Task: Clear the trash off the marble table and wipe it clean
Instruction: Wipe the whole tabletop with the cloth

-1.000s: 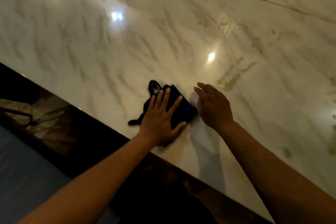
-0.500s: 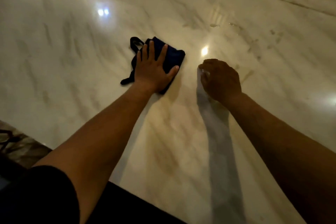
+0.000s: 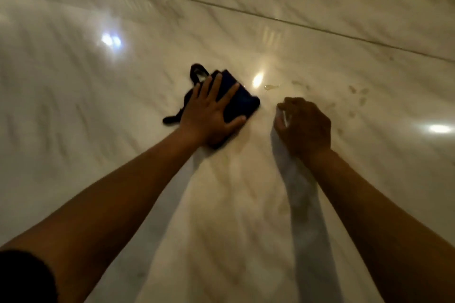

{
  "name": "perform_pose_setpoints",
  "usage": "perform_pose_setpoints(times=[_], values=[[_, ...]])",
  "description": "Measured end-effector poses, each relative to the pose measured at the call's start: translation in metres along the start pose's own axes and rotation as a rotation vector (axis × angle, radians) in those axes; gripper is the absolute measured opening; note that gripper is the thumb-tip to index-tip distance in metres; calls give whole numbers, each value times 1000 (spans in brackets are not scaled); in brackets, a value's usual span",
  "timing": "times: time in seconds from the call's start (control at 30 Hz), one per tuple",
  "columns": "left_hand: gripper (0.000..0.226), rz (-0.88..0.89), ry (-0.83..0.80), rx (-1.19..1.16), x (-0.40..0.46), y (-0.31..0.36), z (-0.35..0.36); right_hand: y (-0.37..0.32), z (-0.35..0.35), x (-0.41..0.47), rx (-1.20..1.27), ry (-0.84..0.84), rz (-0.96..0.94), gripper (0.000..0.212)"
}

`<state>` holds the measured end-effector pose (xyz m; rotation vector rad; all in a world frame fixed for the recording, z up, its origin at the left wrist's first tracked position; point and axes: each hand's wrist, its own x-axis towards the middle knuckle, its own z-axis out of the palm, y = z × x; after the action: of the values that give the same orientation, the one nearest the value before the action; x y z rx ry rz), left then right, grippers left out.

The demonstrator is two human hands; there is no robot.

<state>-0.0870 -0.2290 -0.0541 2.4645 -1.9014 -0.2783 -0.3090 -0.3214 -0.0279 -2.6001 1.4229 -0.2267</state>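
My left hand (image 3: 211,115) lies flat with spread fingers on a dark blue cloth (image 3: 242,101), pressing it onto the glossy marble table (image 3: 98,130). A black loop and strap of the cloth stick out to the left. My right hand (image 3: 305,125) hovers just right of the cloth with its fingers curled. A thin pale scrap (image 3: 285,117) shows between its fingertips and thumb. A small wet drop (image 3: 270,86) sits on the marble just beyond the two hands.
Faint smudges and stains (image 3: 357,96) dot the marble to the right of my right hand. A dark seam (image 3: 246,11) runs across the far part of the slab. Bright lamp reflections glare on the surface.
My left hand has pushed the cloth away from the table's near edge, further onto the slab. My right hand, flat a second ago, has curled its fingers.
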Motion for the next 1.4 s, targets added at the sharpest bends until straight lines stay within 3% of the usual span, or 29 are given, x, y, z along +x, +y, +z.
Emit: perform_pose_setpoints(times=[0.13, 0.23, 0.4, 0.5, 0.63, 0.87, 0.97, 1.1, 1.2, 1.3, 1.4], values=[[88, -117, -25, -7, 90, -12, -19, 0, 4, -1, 24, 15, 21, 35], [91, -102, -6, -7, 101, 1, -19, 2, 4, 1, 29, 12, 18, 37], [87, 274, 13, -25, 16, 24, -5, 15, -10, 35, 89, 26, 45, 19], [87, 361, -25, 34, 10, 21, 1, 40, -17, 84, 58, 54, 119, 27], [87, 233, 17, 28, 97, 17, -11, 67, -18, 141, 6, -58, 196, 37], [88, -47, -16, -4, 229, 21, -33, 77, -8, 147, -17, 5, 213, 36], [88, 20, -22, 12, 225, 32, -32, 78, -8, 148, -30, 17, 207, 36], [86, 303, 0, 23, 149, 58, -17, 79, -11, 145, 0, 31, 197, 36], [85, 419, -34, 82, 108, 62, -6, 85, -11, 145, 8, -16, 176, 38], [84, 379, -9, 88, 150, 51, -16, 89, -11, 144, 19, -59, 165, 40], [84, 190, -25, 54, 220, 45, -30, 91, -9, 140, -4, -91, 161, 42]])
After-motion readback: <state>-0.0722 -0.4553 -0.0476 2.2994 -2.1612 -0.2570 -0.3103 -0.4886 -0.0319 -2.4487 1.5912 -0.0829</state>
